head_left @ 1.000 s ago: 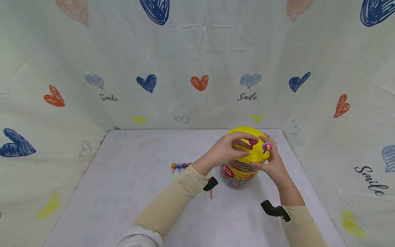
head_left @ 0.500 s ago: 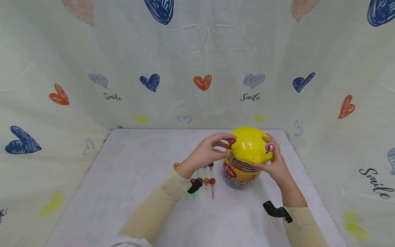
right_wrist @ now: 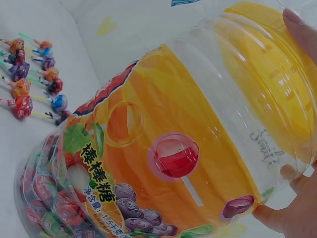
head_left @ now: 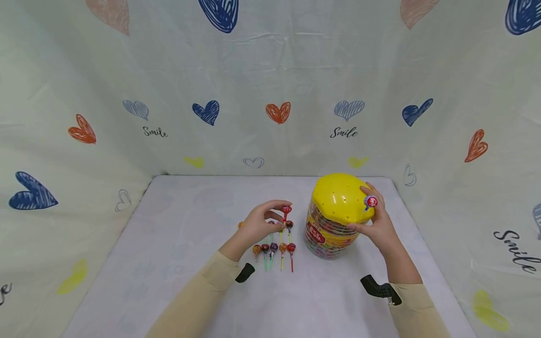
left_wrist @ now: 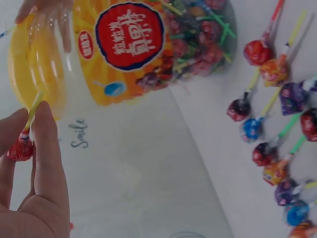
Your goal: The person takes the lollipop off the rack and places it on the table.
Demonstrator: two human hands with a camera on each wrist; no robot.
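Note:
My left hand [head_left: 258,224] pinches a red-wrapped lollipop [head_left: 287,209] by its stick, head upward, over the rows of lollipops. In the left wrist view that lollipop [left_wrist: 21,148] has a yellow-green stick between thumb and fingers. My right hand [head_left: 374,218] grips the big clear lollipop jar [head_left: 331,237] at its yellow lid [head_left: 338,197], thumb at the front and fingers behind. A lollipop in a red-and-blue wrapper [head_left: 370,202] shows against the lid, beside the right fingers. Many wrapped lollipops [right_wrist: 59,203] fill the lower part of the jar.
Two rows of lollipops lie on the white-covered table [head_left: 169,234], left of the jar. The front row includes a red lollipop [head_left: 291,247]; my left hand hides part of the back row. A curtain printed with hearts [head_left: 278,112] hangs behind the table.
My left hand has moved left and down from the yellow lid to above the lollipop rows, carrying the red lollipop. My right hand stays on the jar.

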